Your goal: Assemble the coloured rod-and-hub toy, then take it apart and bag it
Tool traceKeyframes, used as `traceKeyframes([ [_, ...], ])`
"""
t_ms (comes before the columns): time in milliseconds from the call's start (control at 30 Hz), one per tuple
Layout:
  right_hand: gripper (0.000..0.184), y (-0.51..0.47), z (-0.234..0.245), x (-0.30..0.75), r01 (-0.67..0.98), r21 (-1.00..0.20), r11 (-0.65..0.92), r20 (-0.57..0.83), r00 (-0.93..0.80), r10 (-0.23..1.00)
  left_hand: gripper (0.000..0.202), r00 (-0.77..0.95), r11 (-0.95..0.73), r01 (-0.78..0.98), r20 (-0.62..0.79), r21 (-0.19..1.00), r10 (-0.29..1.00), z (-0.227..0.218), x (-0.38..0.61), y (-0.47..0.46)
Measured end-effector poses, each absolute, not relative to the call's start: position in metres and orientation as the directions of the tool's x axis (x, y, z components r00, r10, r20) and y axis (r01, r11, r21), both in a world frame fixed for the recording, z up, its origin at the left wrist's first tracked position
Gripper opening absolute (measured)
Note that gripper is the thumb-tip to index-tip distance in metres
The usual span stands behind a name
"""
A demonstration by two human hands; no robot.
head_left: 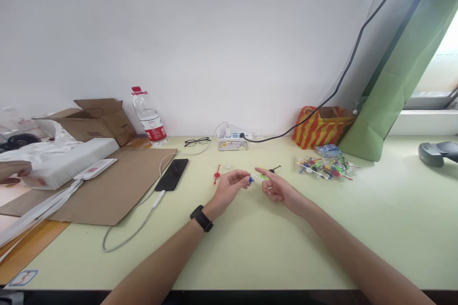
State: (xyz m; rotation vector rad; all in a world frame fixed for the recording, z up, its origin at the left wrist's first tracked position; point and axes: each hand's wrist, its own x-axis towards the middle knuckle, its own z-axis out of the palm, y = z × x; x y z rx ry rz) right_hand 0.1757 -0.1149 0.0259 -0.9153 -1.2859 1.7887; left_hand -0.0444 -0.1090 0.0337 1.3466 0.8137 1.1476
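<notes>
My left hand (pixel 231 186), with a black watch (pixel 202 218) on its wrist, pinches a small blue plastic piece (pixel 251 179) between thumb and fingertips. Facing it, my right hand (pixel 281 189) has its index finger stretched out and the other fingers curled. A thin white plastic stick (pixel 258 178) runs from its thumb towards the blue piece; whether the two touch is too small to tell. Left of my left hand lies a red arrow-shaped plastic piece (pixel 216 175). Behind my right hand, a black piece (pixel 275 169) and a green piece are partly hidden.
A clear bag of colourful plastic pieces (pixel 327 168) lies to the right, before a striped bag (pixel 322 126). Leftward are a phone (pixel 172 175) with cable, cardboard (pixel 118 186), a bottle (pixel 150 121) and another person's hand (pixel 15 170). Glasses (pixel 196 142) and a power strip (pixel 234 133) sit behind.
</notes>
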Motion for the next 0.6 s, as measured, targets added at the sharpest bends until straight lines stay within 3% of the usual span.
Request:
traceKeyframes([
  [100, 0.048, -0.117, 0.027, 0.177, -0.155, -0.959, -0.236, -0.127, -0.51, 0.851, 0.03, 0.266, -0.128, -0.149, 0.165, 0.981, 0.95, 0.034, -0.045, -0.109],
  [200, 0.069, -0.117, 0.03, 0.182, -0.197, -0.945, -0.26, -0.081, -0.631, 0.772, 0.03, 0.258, -0.128, -0.144, 0.162, 0.981, 0.953, 0.033, -0.045, -0.108],
  [267, 0.072, -0.117, 0.032, 0.185, -0.266, -0.932, -0.245, -0.027, -0.625, 0.78, 0.03, 0.26, -0.126, -0.145, 0.161, 0.981, 0.952, 0.032, -0.045, -0.107],
  [400, 0.065, -0.114, 0.035, 0.187, -0.313, -0.921, -0.23, -0.026, -0.54, 0.841, 0.03, 0.271, -0.114, -0.137, 0.148, 0.984, 0.951, 0.031, -0.045, -0.107],
  [600, 0.056, -0.112, 0.031, 0.179, -0.239, -0.931, -0.275, -0.092, -0.577, 0.811, 0.03, 0.3, -0.111, -0.12, 0.143, 0.987, 0.943, 0.03, -0.045, -0.107],
])
